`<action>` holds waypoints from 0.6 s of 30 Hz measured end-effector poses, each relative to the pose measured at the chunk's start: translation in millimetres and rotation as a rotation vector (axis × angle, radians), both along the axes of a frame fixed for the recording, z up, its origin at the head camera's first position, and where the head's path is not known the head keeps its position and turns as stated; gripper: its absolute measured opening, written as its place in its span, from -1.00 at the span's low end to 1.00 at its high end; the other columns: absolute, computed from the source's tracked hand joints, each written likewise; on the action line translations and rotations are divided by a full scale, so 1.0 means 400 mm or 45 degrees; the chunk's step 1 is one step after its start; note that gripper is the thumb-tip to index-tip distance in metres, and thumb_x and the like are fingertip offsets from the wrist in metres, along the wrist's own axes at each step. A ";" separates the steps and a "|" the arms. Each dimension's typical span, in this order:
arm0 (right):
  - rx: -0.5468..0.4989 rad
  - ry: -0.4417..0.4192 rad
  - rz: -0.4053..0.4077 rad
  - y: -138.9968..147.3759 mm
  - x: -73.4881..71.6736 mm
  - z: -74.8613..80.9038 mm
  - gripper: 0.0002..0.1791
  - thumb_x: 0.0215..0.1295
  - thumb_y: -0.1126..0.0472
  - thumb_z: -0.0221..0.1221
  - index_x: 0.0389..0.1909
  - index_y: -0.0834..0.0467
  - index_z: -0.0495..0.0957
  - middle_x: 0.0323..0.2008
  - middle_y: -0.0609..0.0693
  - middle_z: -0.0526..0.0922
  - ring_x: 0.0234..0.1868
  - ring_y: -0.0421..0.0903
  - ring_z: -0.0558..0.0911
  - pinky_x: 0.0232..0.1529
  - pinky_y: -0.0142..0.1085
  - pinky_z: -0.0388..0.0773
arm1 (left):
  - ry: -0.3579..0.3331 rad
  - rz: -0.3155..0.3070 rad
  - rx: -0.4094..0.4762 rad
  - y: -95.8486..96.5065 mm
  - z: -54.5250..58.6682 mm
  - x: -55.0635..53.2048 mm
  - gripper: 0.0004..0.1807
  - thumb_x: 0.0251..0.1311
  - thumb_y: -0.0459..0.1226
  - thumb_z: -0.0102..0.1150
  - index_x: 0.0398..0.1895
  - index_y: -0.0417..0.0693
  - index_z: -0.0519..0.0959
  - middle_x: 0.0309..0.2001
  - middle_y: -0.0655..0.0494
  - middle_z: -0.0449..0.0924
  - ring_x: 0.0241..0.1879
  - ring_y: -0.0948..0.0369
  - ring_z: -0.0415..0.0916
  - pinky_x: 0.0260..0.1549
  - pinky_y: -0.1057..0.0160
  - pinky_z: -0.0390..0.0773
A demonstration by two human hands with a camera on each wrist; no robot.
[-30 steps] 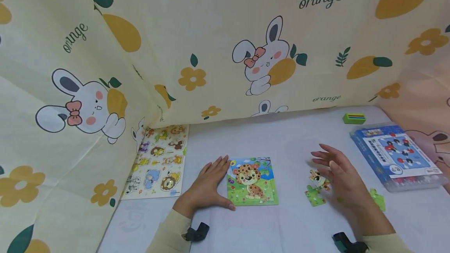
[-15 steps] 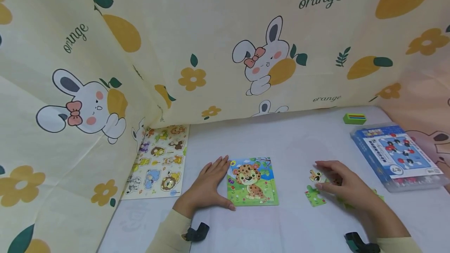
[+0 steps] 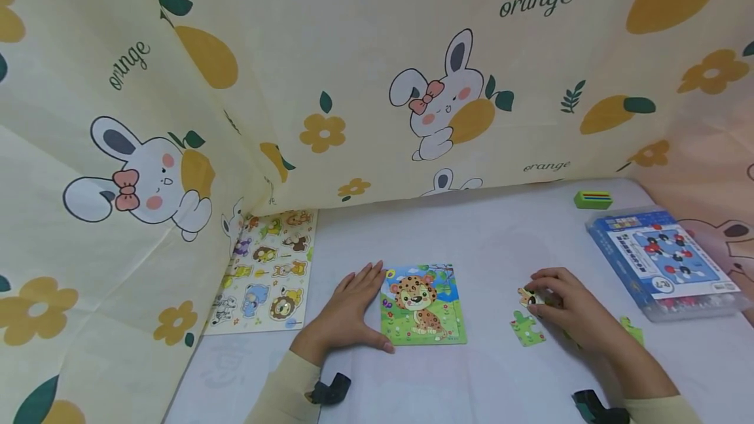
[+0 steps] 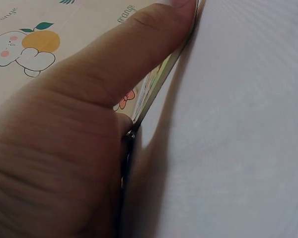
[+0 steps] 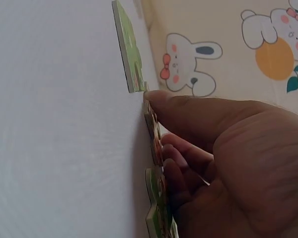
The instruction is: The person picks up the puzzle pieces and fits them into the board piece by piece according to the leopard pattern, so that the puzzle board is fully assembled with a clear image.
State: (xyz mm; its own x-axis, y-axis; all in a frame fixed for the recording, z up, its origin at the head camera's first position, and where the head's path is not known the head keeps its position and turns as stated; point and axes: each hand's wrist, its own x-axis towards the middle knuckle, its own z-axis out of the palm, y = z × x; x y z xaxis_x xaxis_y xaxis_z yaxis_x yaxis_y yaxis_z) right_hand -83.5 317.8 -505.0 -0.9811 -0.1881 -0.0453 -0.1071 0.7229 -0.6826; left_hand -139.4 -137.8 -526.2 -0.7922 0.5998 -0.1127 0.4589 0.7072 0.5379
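My left hand (image 3: 353, 316) lies with fingers spread against the left side of a square leopard picture board (image 3: 423, 306). Its thumb runs along the board's thin edge (image 4: 156, 89) in the left wrist view. The right hand (image 3: 580, 316) is low over a small group of jigsaw pieces, thumb and curled fingertips pinching a piece with a brown print (image 5: 153, 129). Part of a tan-and-white animal piece (image 3: 526, 296) shows past the fingertips. Just below it lies a green jigsaw piece (image 3: 527, 329); another green piece (image 3: 633, 330) peeks out beyond the wrist. The palm hides other pieces.
An animal sticker sheet (image 3: 283, 300) lies left of the left hand. On the far right are a blue-and-clear plastic box (image 3: 671, 260) and a small green block (image 3: 593, 199). A bunny-print cloth (image 3: 353, 84) hangs along the back and left of the white table.
The right hand, raised with fingers apart, came down onto the jigsaw pieces and closed its fingertips there, then shifted slightly. My left hand and the leopard board stayed put.
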 end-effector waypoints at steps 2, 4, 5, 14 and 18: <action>0.004 0.011 0.003 -0.004 0.000 -0.001 -0.62 0.44 0.22 0.46 0.20 0.22 0.70 0.33 0.23 0.45 0.35 0.33 0.45 0.14 -0.41 0.54 | 0.002 0.001 -0.001 0.000 0.000 0.000 0.64 -0.28 0.50 0.62 0.81 -0.02 -0.02 0.78 0.22 -0.27 0.72 0.20 -0.38 0.64 -0.04 -0.34; 0.002 0.020 0.013 -0.008 0.001 0.000 -0.60 0.43 0.22 0.46 0.23 0.21 0.70 0.32 0.24 0.45 0.34 0.34 0.42 0.21 -0.13 0.57 | 0.004 0.001 -0.002 0.000 0.000 0.000 0.64 -0.28 0.49 0.63 0.81 -0.02 -0.01 0.78 0.22 -0.27 0.72 0.19 -0.38 0.64 -0.04 -0.34; -0.002 0.025 0.016 -0.011 0.001 0.000 -0.60 0.43 0.22 0.46 0.23 0.20 0.71 0.32 0.24 0.45 0.34 0.34 0.40 0.21 0.04 0.55 | 0.004 0.001 -0.002 0.000 0.000 0.000 0.64 -0.28 0.49 0.63 0.81 -0.02 -0.01 0.78 0.22 -0.27 0.72 0.19 -0.38 0.64 -0.04 -0.34; 0.015 0.021 -0.021 -0.026 -0.005 -0.002 -0.88 0.50 0.27 0.39 -0.03 0.13 0.73 0.29 0.29 0.49 0.31 0.40 0.35 0.18 0.34 0.48 | 0.009 0.002 0.005 0.001 0.001 0.001 0.64 -0.27 0.47 0.65 0.81 -0.03 -0.01 0.78 0.19 -0.25 0.73 0.17 -0.36 0.64 -0.05 -0.34; 0.058 0.014 -0.045 -0.026 -0.004 0.008 -0.76 0.45 0.25 0.42 0.07 0.17 0.72 0.24 0.28 0.52 0.28 0.36 0.43 0.18 0.32 0.52 | 0.012 -0.002 0.012 0.001 -0.002 0.000 0.64 -0.27 0.47 0.65 0.81 -0.03 -0.01 0.78 0.18 -0.25 0.73 0.17 -0.37 0.64 -0.06 -0.33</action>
